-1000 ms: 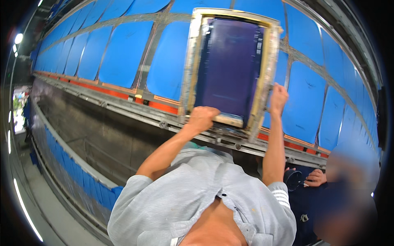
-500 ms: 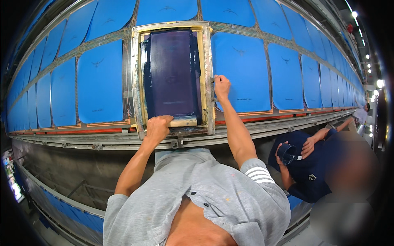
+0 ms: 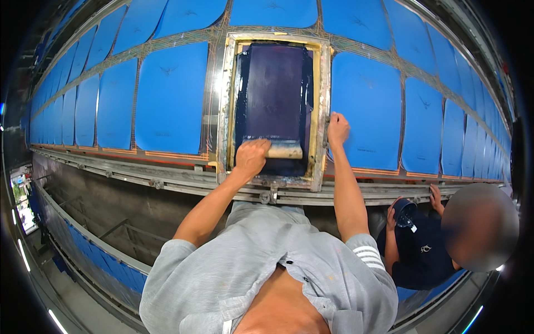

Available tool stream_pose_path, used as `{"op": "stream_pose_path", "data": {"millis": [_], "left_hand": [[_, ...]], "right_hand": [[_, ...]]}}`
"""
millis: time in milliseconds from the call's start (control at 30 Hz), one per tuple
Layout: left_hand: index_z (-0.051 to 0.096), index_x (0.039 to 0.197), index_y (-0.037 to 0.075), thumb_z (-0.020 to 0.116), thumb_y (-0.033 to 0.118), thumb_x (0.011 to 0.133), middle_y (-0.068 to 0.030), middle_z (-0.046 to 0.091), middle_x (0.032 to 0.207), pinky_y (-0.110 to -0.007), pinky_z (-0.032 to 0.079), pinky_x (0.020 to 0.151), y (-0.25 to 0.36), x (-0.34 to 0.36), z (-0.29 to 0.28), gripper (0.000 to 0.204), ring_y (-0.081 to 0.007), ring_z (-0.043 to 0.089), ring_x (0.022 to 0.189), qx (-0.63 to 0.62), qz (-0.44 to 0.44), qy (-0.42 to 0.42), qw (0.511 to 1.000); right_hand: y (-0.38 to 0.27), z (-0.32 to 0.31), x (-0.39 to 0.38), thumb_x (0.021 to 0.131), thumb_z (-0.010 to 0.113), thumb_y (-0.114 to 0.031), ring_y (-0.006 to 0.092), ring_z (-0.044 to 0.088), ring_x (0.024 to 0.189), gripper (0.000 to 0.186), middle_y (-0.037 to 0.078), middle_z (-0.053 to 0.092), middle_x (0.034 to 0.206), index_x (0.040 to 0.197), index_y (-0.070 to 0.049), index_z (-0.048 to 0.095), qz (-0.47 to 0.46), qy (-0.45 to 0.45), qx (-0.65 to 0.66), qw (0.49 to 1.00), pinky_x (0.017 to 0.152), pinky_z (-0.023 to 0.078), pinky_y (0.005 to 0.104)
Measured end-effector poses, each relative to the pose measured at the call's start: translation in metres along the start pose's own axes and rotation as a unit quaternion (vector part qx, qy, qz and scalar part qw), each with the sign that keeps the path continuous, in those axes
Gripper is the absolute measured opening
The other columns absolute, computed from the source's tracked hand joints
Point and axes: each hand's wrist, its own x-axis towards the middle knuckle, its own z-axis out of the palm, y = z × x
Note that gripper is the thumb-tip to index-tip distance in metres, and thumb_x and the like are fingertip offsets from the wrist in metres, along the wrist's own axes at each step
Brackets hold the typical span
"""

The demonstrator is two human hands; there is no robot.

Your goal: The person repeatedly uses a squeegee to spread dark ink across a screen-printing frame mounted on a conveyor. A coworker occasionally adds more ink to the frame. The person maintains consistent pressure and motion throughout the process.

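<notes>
Right now we have two hands at one screen frame (image 3: 227, 94), which stands between two blue sheets (image 3: 367, 111) of the nearer row. Our left hand (image 3: 252, 159) is curled firmly over the left end of one squeegee (image 3: 286, 150), which lies crosswise inside the frame, toward its lower end, on the dark purple mesh (image 3: 272, 94). Our right hand (image 3: 338, 131) is at the frame's right side, fingers folded in; we cannot tell what they pinch, if anything.

As for markings, we see small dark winged emblems near the upper ends of several sheets, and a tiny line of print low on the sheet just right of the frame, too blurred to read. We count two rows of sheets, though they crowd too closely at the edges to total. One co-worker (image 3: 420, 245), with one pale emblem on a dark shirt, holds one dark cup (image 3: 405, 208) beyond our right arm.
</notes>
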Motion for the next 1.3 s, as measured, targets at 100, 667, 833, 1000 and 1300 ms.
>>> {"op": "stream_pose_path", "data": {"millis": [100,667,833,1000,1300], "left_hand": [[0.061,0.078,0.006,0.059,-0.002,0.07,-0.0101,0.066,0.08,-0.04,0.052,0.068,-0.036,0.072,0.011,0.012,-0.0293,0.067,0.076,0.018,0.022,0.053,0.998],[0.078,0.093,0.014,0.063,0.01,0.075,-0.018,0.072,0.082,-0.047,0.055,0.071,-0.15,0.357,-0.016,0.024,-0.0382,0.071,0.081,0.074,-0.026,-0.103,0.992],[0.076,0.079,0.011,0.065,0.012,0.073,-0.0186,0.071,0.078,-0.048,0.055,0.065,-0.12,0.266,-0.015,0.013,-0.0383,0.071,0.073,0.079,-0.032,-0.121,0.989],[0.073,0.074,0.01,0.066,0.007,0.071,-0.0164,0.07,0.074,-0.048,0.054,0.062,-0.062,0.139,-0.014,0.009,-0.0368,0.07,0.07,0.017,-0.046,-0.134,0.99],[0.076,0.088,0.01,0.064,0.0,0.069,-0.0145,0.071,0.077,-0.045,0.054,0.061,0.011,-0.026,-0.012,0.025,-0.0342,0.07,0.069,-0.039,-0.057,-0.143,0.987]], "right_hand": [[-0.011,0.002,0.0,0.095,0.062,-0.031,0.0377,0.06,0.099,0.034,0.02,0.065,0.103,0.107,0.0,0.071,-0.082,0.075,0.003,0.994,0.087,0.047,0.045],[-0.235,0.08,0.211,0.078,0.064,-0.017,0.0374,0.07,0.093,0.026,0.018,0.073,0.093,0.101,-0.008,0.074,-0.374,-0.295,-0.272,0.836,0.078,0.055,0.0492],[-0.192,0.066,0.123,0.077,0.061,-0.012,0.0383,0.069,0.087,0.018,0.016,0.07,0.09,0.089,-0.007,0.072,-0.424,-0.265,-0.213,0.84,0.075,0.056,0.0506],[-0.143,0.02,0.0,0.075,0.062,-0.006,0.0327,0.067,0.082,0.011,0.013,0.066,0.085,0.082,-0.004,0.07,-0.425,-0.274,-0.198,0.84,0.085,0.054,0.0451],[-0.073,-0.035,-0.161,0.072,0.065,-0.005,0.0312,0.067,0.089,0.014,0.013,0.065,0.087,0.085,-0.003,0.07,-0.408,-0.308,-0.165,0.844,0.1,0.049,0.0534]]}}
